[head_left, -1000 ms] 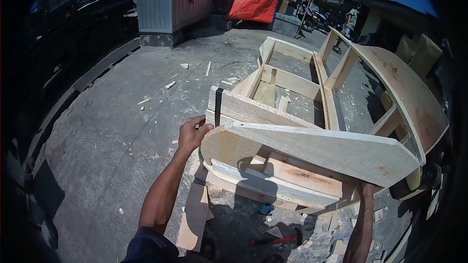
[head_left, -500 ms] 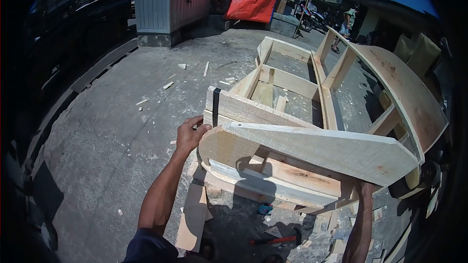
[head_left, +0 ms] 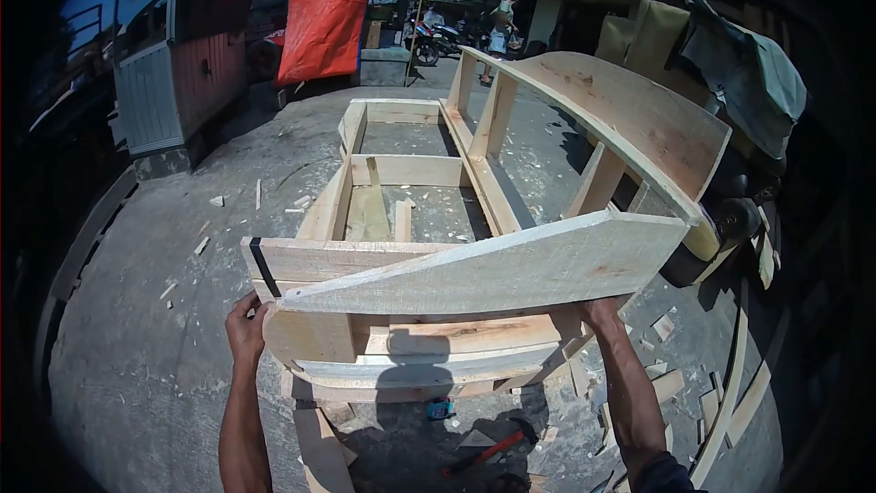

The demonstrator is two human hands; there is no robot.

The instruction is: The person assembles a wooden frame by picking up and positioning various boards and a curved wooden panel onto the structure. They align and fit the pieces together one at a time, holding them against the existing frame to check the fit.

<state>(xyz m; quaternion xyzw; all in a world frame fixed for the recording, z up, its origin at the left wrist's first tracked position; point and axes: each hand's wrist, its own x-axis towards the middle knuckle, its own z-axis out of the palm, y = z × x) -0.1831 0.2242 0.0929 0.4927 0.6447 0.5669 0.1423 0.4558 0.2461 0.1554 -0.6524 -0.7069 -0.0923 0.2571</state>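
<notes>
A raw-wood sofa frame [head_left: 464, 171] stretches away in front of me, with a long tapered side board [head_left: 493, 265] at its near end. At the left end of this side, my left hand [head_left: 245, 321] is closed on the frame's edge, just below a black strip [head_left: 265, 267] that crosses a plank. My right hand [head_left: 602, 312] reaches under the lower edge of the tapered board near its right end and grips the frame there; its fingertips are hidden behind wood. A curved plywood panel [head_left: 630, 119] forms the back on the right.
On the shaded concrete lie a blue tape measure [head_left: 440, 409] and a hammer [head_left: 493, 453] with a red handle. Wood offcuts [head_left: 321, 452] and long strips [head_left: 730, 383] surround the frame. Farther off are a grey booth [head_left: 178, 96], a red tarp [head_left: 330, 14], motorcycles and a person [head_left: 502, 27].
My view has turned to the right, so the frame appears farther left and more level. Both hands keep their places on the wood.
</notes>
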